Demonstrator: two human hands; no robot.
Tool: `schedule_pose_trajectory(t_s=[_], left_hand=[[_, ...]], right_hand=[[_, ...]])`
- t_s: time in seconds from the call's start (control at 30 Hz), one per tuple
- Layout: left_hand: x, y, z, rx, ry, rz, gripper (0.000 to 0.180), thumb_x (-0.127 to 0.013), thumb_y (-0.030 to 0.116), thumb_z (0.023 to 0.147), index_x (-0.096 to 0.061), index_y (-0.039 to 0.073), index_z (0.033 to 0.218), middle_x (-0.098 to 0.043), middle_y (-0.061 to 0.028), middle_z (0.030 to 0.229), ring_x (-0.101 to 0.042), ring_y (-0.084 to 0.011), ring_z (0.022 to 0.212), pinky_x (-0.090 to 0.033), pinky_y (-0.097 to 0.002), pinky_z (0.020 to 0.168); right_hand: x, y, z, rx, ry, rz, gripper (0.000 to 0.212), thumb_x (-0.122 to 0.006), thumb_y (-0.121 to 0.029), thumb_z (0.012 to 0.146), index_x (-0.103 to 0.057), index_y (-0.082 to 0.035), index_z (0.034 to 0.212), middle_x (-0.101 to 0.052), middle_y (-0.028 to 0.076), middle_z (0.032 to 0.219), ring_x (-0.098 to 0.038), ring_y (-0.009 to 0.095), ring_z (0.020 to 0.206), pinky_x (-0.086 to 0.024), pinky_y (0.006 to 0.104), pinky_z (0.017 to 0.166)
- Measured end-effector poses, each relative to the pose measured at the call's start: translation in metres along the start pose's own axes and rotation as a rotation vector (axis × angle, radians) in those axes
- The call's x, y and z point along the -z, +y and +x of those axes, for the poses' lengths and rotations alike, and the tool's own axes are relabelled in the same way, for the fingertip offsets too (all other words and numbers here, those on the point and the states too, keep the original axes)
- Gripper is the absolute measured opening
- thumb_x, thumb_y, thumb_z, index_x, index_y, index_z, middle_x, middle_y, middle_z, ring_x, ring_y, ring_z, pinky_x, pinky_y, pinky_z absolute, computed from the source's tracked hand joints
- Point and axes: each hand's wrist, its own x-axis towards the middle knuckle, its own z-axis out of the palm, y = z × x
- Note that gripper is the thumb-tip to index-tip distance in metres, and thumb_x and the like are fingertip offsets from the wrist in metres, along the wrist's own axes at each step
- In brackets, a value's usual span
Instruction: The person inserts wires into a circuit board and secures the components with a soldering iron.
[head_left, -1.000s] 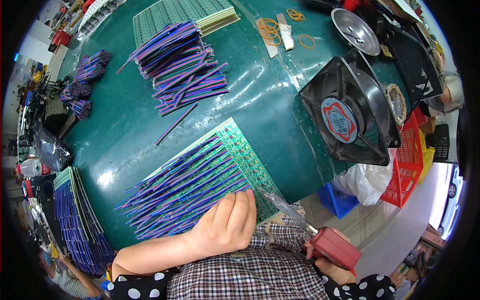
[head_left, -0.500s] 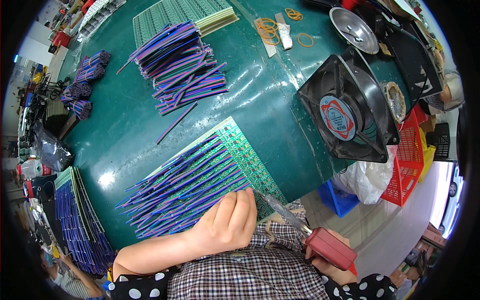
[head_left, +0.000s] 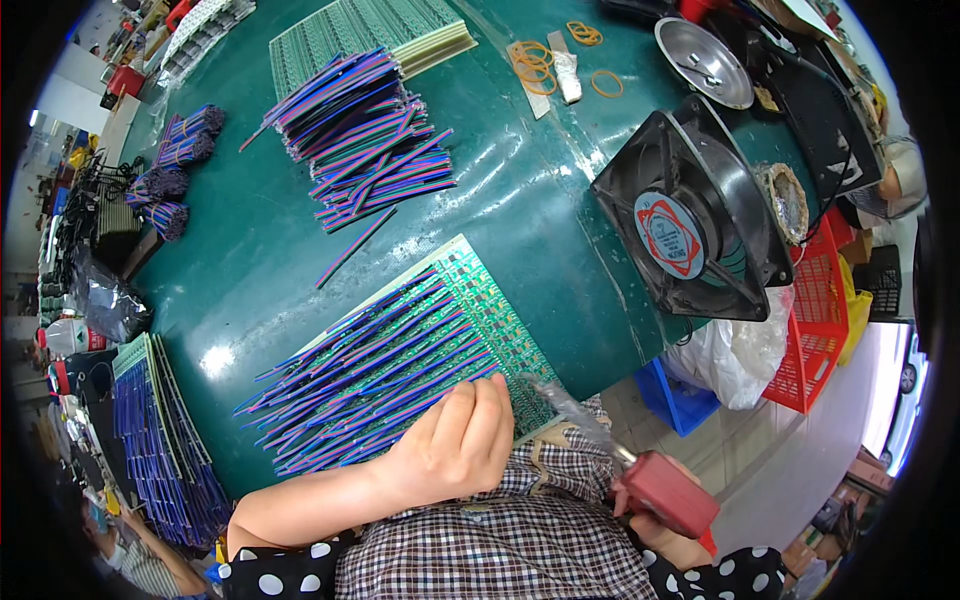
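My left hand rests with its fingers curled loosely over the near edge of the green circuit board panel, pinning it flat against the table so the row of wires does not shift; it grips nothing, only presses down; my right hand, nearer to me than the panel and off its right corner, is wrapped tight round the red handle of a soldering iron, whose shaft slants up toward that same corner with the tip just beside the board's edge, I judge so that it can reach the pads where the wire ends lie; the striped purple-and-blue ribbon wires lie side by side across the panel, fanned out past its left edge, one per pad as far as I can tell; just beyond the panel a single loose wire lies alone on the green table, and beyond that a loose heap of cut wires within easy reach; right of the panel a black square fan sits tilted at the table's edge, crowding that side; left of the panel stacked finished boards stand on edge; far beyond lie rubber bands and a metal dish.
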Motion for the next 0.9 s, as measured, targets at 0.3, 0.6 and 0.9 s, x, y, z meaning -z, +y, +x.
schedule_pose_trajectory(t_s=[0.3,0.6,0.9], left_hand=[[0.006,0.006,0.001,-0.001,-0.040,0.010,0.028,-0.060,0.008,0.067,-0.066,-0.007,0.090,-0.061,-0.0116,0.084,-0.060,-0.0192,0.072,-0.051,-0.0234,0.063],[-0.004,-0.084,0.021,0.564,-0.202,-0.216,0.007,-0.060,0.005,0.075,-0.056,0.003,0.081,-0.054,-0.0124,0.079,-0.057,-0.0293,0.077,-0.048,-0.0411,0.065],[-0.006,-0.118,0.012,0.806,-0.121,-0.521,0.020,-0.061,-0.003,0.078,-0.056,0.002,0.096,-0.058,-0.0090,0.081,-0.063,-0.0192,0.070,-0.050,-0.0293,0.060]], right_hand=[[-0.022,0.023,-0.048,-0.447,0.335,0.738,0.078,-0.071,-0.056,0.076,-0.048,0.004,0.120,-0.057,0.010,0.109,-0.056,0.016,0.061,-0.050,0.0322,0.060],[-0.020,0.025,-0.048,-0.419,0.409,0.788,0.074,-0.072,-0.047,0.079,-0.043,0.004,0.124,-0.056,0.012,0.113,-0.058,0.015,0.061,-0.056,0.0352,0.061],[-0.018,0.024,-0.035,-0.409,0.290,0.727,0.073,-0.067,-0.051,0.082,-0.045,0.008,0.118,-0.057,0.014,0.106,-0.058,0.015,0.060,-0.053,0.0329,0.058]])
